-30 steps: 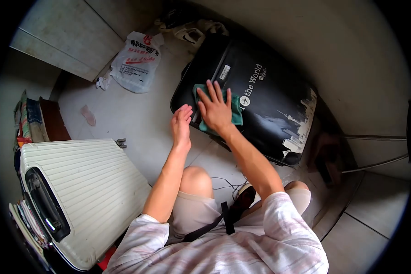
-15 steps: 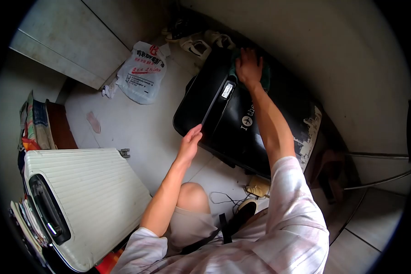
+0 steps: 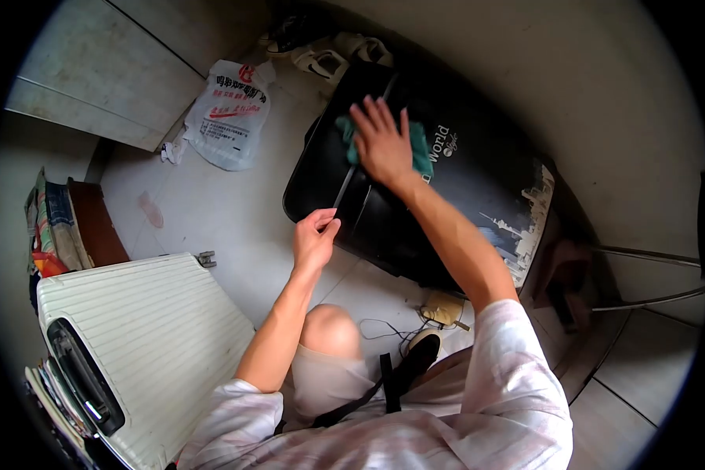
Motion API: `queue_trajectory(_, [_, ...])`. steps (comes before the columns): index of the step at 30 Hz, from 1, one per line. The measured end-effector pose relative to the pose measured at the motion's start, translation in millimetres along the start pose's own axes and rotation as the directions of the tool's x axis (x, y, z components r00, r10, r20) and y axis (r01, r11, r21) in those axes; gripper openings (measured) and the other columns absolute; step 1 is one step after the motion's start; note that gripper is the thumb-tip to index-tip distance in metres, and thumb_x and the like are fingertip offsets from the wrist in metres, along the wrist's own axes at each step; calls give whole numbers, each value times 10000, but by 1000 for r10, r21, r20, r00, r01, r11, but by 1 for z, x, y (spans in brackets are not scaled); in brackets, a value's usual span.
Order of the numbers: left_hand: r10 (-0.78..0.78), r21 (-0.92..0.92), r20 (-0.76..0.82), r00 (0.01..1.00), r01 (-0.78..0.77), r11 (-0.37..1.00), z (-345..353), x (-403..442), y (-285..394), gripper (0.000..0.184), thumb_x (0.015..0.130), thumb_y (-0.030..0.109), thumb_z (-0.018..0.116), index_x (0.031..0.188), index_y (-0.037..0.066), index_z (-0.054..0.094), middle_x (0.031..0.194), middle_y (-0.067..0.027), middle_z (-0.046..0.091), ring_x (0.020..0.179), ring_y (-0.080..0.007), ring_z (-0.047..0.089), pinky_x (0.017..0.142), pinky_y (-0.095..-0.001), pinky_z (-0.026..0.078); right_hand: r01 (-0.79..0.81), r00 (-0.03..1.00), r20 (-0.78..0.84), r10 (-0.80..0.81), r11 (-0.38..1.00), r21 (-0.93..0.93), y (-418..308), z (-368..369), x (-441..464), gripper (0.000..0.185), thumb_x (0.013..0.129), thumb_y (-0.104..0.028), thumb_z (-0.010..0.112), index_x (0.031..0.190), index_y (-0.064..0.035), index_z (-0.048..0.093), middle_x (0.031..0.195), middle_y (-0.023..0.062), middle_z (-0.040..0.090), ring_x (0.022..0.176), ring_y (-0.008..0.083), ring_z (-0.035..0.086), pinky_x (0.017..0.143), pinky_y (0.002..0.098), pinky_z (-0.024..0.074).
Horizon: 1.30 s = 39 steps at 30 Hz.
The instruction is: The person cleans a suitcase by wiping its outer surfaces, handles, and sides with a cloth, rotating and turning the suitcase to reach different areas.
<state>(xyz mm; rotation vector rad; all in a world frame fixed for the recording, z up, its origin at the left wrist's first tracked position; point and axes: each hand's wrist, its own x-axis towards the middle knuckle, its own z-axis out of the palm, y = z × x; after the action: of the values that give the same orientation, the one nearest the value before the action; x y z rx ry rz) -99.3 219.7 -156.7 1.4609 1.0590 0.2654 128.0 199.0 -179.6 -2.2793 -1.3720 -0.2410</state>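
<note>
Wiping the black suitcase [image 3: 464,178] looks unfinished; our right hand [image 3: 384,147] presses the cloth [image 3: 421,149] flat-fingered, our left hand [image 3: 314,240] curls, grasp unclear.

At upper centre, the black hard-shell suitcase [image 3: 468,182] is patterned with white lettering [image 3: 439,144]; the crumpled fabric cloth [image 3: 421,150] is coloured green.

White suitcase [image 3: 160,337] sits lower left; plastic bag [image 3: 225,129] with red print lies on floor [image 3: 231,215]; shoes [image 3: 313,59] sit at top, yellowish block [image 3: 442,309] below centre.
</note>
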Motion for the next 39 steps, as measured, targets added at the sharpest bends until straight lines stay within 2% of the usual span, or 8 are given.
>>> queue_trajectory(4, [29, 29, -9, 1000, -29, 999, 0, 3, -9, 300, 896, 55, 683, 1176, -46, 655, 1071, -139, 698, 1020, -172, 642, 904, -283, 497, -175, 982, -101, 159, 968, -178, 67, 24, 73, 522, 982, -336, 463, 1488, -224, 400, 1604, 58, 280, 1493, 245, 221, 1197, 572, 116])
queue_trajectory(8, [13, 13, -16, 1000, -13, 1000, 0, -2, -7, 296, 897, 64, 687, 1169, -47, 659, 1069, -134, 700, 1004, -169, 643, 901, -283, 497, -188, 982, 1, 189, 977, -103, 85, 38, 86, 523, 992, -358, 425, 1500, -236, 383, 1600, 54, 290, 1498, 241, 207, 1201, 571, 99])
queue_trajectory(12, [4, -64, -57, 998, -8, 998, 4, -5, -4, 292, 899, 70, 689, 1165, -46, 663, 1084, -126, 700, 1001, -166, 645, 906, -286, 498, -90, 988, 131, 86, 996, 23, 40, 6, 26, 533, 981, -329, 443, 1492, -189, 394, 1563, 53, 359, 1489, 249, 227, 1196, 583, 104])
queue_trajectory(18, [12, -94, -57, 998, -17, 995, 6, -2, -11, 274, 899, 44, 669, 1157, -49, 661, 1070, -155, 703, 1016, -185, 655, 910, -284, 513, 110, 938, 297, -176, 968, 225, -31, -29, -68, 530, 986, -351, 501, 1496, -249, 404, 1554, 72, 374, 1471, 287, 279, 1183, 590, 131])
queue_trajectory(22, [0, -13, -52, 999, -1, 1000, 5, 2, -9, 271, 898, 42, 669, 1155, -43, 663, 1073, -145, 706, 1020, -181, 655, 903, -288, 513, 177, 972, 129, -197, 972, 156, 4, -19, -12, 482, 974, -351, 522, 1451, -316, 462, 1545, 70, 387, 1464, 268, 294, 1184, 579, 168])
queue_trajectory(26, [51, 34, -64, 997, -49, 998, 5, 2, -11, 267, 894, 42, 671, 1147, -41, 668, 1066, -137, 709, 1011, -182, 659, 902, -291, 513, -81, 992, -100, 79, 996, -19, 69, 6, 55, 448, 987, -320, 488, 1435, -309, 481, 1554, 84, 368, 1460, 288, 297, 1165, 608, 198])
queue_trajectory(34, [61, 44, -45, 997, -59, 997, 5, 1, -6, 278, 896, 49, 675, 1154, -52, 659, 1071, -151, 712, 1020, -188, 664, 906, -292, 508, 17, 1000, -24, -16, 998, 62, 128, -34, 5, 505, 959, -169, 501, 1448, -290, 459, 1510, 76, 429, 1434, 304, 340, 1149, 581, 259])
queue_trajectory(39, [28, 10, -22, 999, -28, 1000, 1, 0, -5, 279, 902, 44, 668, 1159, -63, 652, 1074, -163, 706, 1018, -188, 658, 906, -290, 506, -170, 985, -21, 171, 946, -276, 248, -97, -94, 612, 909, -105, 513, 1489, -263, 404, 1535, 97, 398, 1443, 315, 325, 1141, 578, 274])
